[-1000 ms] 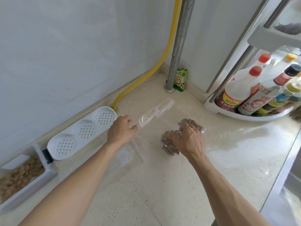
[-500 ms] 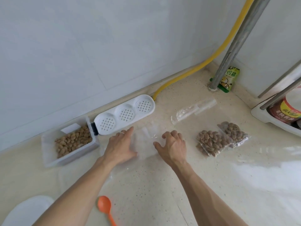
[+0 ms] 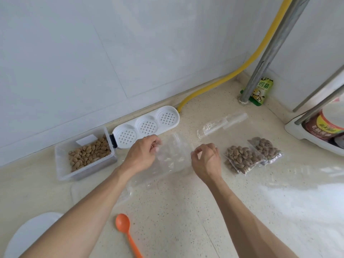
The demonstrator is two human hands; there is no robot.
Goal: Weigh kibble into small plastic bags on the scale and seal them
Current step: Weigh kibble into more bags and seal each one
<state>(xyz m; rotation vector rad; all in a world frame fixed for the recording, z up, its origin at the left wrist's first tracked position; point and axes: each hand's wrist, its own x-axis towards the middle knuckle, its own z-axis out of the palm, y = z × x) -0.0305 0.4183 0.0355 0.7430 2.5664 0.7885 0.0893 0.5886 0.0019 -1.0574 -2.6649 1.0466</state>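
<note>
Left hand [image 3: 144, 152] and right hand [image 3: 206, 160] each pinch an empty bag [image 3: 174, 155] edge; filled bags [image 3: 249, 157] lie just right.

orange spoon [image 3: 125, 228] at the bottom centre; yellow hose [image 3: 247, 62] at upper right; white lid [image 3: 147, 125] dotted with round holes; tan-brown kibble [image 3: 87, 155] in a clear tub [image 3: 63, 170]; green and yellow packet [image 3: 261, 92]; cream speckled counter [image 3: 186, 211].

A single wide-angle head camera looks forward and steeply down from close above the worktop [image 3: 186, 211], facing its back edge where it meets the tiled wall [image 3: 93, 53]. The far right corner, with a steel pipe [image 3: 268, 53], sits at upper right. Both forearms enter from the bottom edge.
</note>
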